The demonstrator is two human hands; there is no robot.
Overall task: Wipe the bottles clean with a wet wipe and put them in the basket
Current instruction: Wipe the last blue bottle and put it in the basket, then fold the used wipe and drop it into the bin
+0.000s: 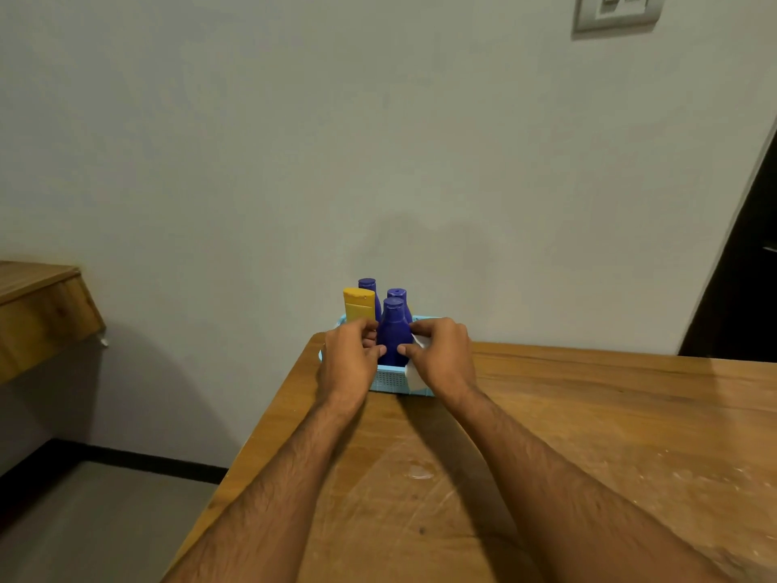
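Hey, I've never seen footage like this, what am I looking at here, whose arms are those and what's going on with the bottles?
There is no machine here: this is one picture from a camera worn on a person's head, looking forward and down, so the two bare arms are the wearer's own. On the wooden table, near its far corner by the wall, sits a light blue basket. In it stand a yellow bottle and two purple bottles at the back. The left hand and right hand together hold the front purple bottle upright at the basket. The right hand also has a white wet wipe tucked under it.
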